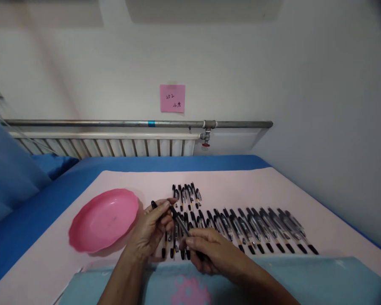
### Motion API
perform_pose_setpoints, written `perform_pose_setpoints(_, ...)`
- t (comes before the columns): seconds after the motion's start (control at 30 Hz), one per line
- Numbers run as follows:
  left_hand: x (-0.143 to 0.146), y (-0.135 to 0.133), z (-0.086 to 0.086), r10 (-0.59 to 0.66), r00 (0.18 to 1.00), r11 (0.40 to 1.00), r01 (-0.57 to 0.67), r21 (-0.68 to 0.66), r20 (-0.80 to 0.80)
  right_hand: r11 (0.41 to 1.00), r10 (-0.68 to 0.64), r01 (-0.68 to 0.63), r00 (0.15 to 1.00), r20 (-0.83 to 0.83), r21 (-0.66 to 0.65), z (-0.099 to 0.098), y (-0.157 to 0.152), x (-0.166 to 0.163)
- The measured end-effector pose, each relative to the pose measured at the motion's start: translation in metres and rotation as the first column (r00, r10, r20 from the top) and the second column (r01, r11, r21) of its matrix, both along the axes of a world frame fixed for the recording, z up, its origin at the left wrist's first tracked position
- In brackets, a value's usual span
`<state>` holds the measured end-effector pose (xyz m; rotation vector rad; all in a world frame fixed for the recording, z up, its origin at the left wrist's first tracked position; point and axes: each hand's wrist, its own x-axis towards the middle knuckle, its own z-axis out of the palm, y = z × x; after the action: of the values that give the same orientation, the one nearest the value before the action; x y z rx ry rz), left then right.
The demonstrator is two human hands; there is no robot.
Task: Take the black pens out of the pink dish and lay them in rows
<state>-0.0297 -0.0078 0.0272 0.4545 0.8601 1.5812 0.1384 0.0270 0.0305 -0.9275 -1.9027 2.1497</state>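
My left hand is closed, with thumb and fingers pinching the dark upper end of a pen. A black tip also sticks up by this hand; I cannot make out what it belongs to. My right hand is closed around the pen's lower end, so the pen slants between both hands. Beneath and beyond them lie pen parts in a small group, with black ends and clear pieces. A long row of pens and parts stretches to the right, some partly hidden by my hands.
An empty pink scalloped basin stands at the left on the pale pink sheet. A light blue cloth lies along the near edge. Behind are a blue surface, a radiator, a pipe and a pink note.
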Motion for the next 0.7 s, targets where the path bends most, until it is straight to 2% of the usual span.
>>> perform_pose_setpoints(0.1,-0.0023,0.0005,0.0,0.034,0.999,0.999,-0.034,0.006,-0.017,0.997,-0.046,0.046,0.999,0.001,0.055,-0.0039,-0.002,-0.0037)
perform_pose_setpoints(0.2,-0.0026,0.0016,-0.0007,0.087,0.996,0.996,-0.087,-0.003,-0.031,0.958,-0.214,0.218,0.976,-0.042,0.187,-0.0073,-0.0034,-0.0084)
perform_pose_setpoints(0.23,-0.0025,0.0018,-0.0008,0.099,0.995,0.995,-0.099,-0.002,-0.026,0.949,-0.252,0.26,0.965,-0.068,0.178,-0.0072,-0.0036,-0.0091)
perform_pose_setpoints(0.27,-0.0026,0.0018,-0.0009,0.106,0.994,0.994,-0.106,0.002,-0.02,0.955,-0.261,0.272,0.961,-0.094,0.12,-0.0063,-0.0035,-0.0092)
perform_pose_setpoints(0.33,-0.0035,0.0014,-0.0005,0.106,0.994,0.994,-0.106,0.017,-0.006,0.974,-0.216,0.206,0.968,-0.129,-0.09,-0.0033,-0.0033,-0.008)
perform_pose_setpoints(0.4,-0.005,0.0004,0.0002,0.098,0.995,0.995,-0.098,0.025,0.001,0.954,-0.167,0.124,0.976,-0.141,-0.275,-0.0005,-0.0031,-0.0061)
perform_pose_setpoints(0.43,-0.0056,0.0,0.0006,0.098,0.995,0.995,-0.098,0.025,0.004,0.942,-0.168,0.116,0.975,-0.142,-0.316,0.0001,-0.003,-0.0053)
perform_pose_setpoints(0.6,-0.0057,-0.0012,0.0019,0.115,0.993,0.993,-0.115,0.015,0.021,0.935,-0.327,0.285,0.923,-0.202,-0.213,-0.0032,-0.0022,-0.0063)
perform_pose_setpoints(0.7,-0.0047,-0.0012,0.002,0.113,0.993,0.993,-0.113,0.028,0.019,0.904,-0.299,0.212,0.934,-0.197,-0.371,-0.0026,-0.0035,-0.0077)
